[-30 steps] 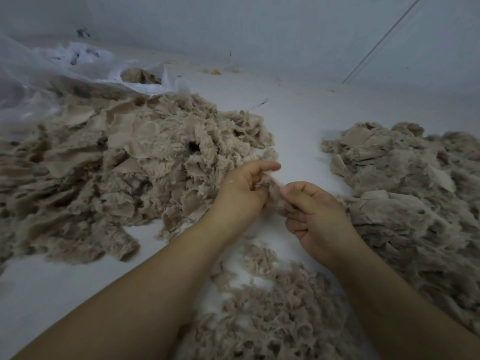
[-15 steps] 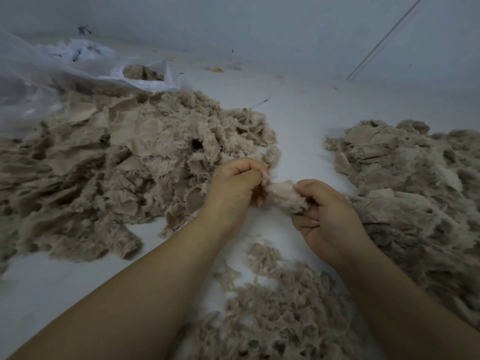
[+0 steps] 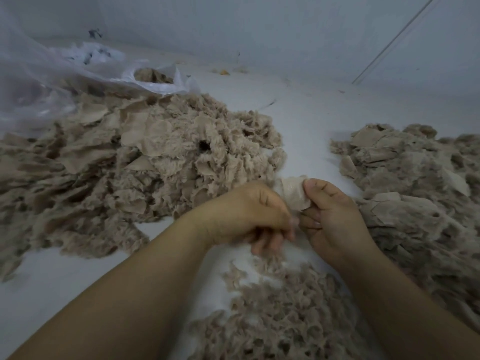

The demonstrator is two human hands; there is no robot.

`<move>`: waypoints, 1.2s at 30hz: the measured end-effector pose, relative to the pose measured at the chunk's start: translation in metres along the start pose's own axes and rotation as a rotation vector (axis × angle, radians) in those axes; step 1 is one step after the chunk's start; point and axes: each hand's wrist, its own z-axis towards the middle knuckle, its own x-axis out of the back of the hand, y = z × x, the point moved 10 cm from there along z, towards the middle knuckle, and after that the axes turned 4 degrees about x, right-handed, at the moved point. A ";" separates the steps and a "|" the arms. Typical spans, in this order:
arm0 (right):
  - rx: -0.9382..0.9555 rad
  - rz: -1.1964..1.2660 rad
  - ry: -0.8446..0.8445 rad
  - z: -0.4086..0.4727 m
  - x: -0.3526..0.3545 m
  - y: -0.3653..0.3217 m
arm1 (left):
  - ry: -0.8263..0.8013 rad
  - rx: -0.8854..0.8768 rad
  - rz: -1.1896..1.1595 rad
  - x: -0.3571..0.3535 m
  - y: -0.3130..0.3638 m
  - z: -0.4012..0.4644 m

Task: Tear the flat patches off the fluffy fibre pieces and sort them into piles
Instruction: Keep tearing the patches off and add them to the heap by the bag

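Observation:
My right hand (image 3: 330, 216) pinches a flat beige patch (image 3: 294, 192) between thumb and fingers, held up at the middle of the view. My left hand (image 3: 249, 214) sits right beside it with curled fingers, touching the patch's left edge; its fingertips are blurred and what they hold is hidden. A big heap of fluffy fibre pieces with patches (image 3: 130, 165) lies to the left. A second heap (image 3: 415, 183) lies to the right. A low pile of fluffy fibre shreds (image 3: 280, 315) lies below my hands.
A clear plastic bag (image 3: 65, 74) holding more fibre lies at the back left, behind the left heap. The white floor (image 3: 306, 120) runs between the heaps up to a pale wall (image 3: 285, 29).
The patch has turned flat side up and now sits higher between my hands. My left hand has dropped lower and closed in against my right hand.

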 end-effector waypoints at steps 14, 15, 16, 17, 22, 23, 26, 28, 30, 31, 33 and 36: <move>-0.084 0.184 0.078 0.001 0.008 0.006 | 1.143 -0.318 -0.574 0.097 -0.005 -0.045; -0.096 0.222 0.104 0.000 0.010 0.007 | 1.188 -0.344 -0.617 0.101 -0.008 -0.051; -0.100 0.251 0.127 0.000 0.011 0.008 | 1.199 -0.335 -0.624 0.100 -0.010 -0.052; -0.097 0.272 0.145 -0.001 0.013 0.008 | 1.181 -0.297 -0.571 0.093 -0.012 -0.048; -0.018 0.299 0.210 -0.006 0.020 -0.003 | 0.759 -0.142 0.234 0.032 0.008 0.014; -0.001 0.300 0.226 -0.007 0.023 -0.004 | 0.669 -0.142 0.402 0.021 0.013 0.027; 0.026 0.326 0.268 -0.007 0.027 -0.005 | 0.390 -0.176 0.702 -0.006 0.021 0.057; 0.022 0.365 0.309 -0.006 0.031 -0.005 | 0.294 -0.149 0.739 -0.015 0.020 0.069; 0.006 0.422 0.339 -0.005 0.034 -0.004 | 0.336 -0.139 0.710 -0.011 0.022 0.077; -0.005 0.439 0.350 -0.005 0.035 -0.004 | 0.384 -0.128 0.713 -0.007 0.021 0.077; -0.029 0.453 0.370 -0.006 0.036 -0.001 | 0.455 -0.111 0.729 -0.002 0.017 0.074; -0.064 0.496 0.404 -0.005 0.039 0.005 | 0.509 -0.131 0.690 0.004 0.012 0.062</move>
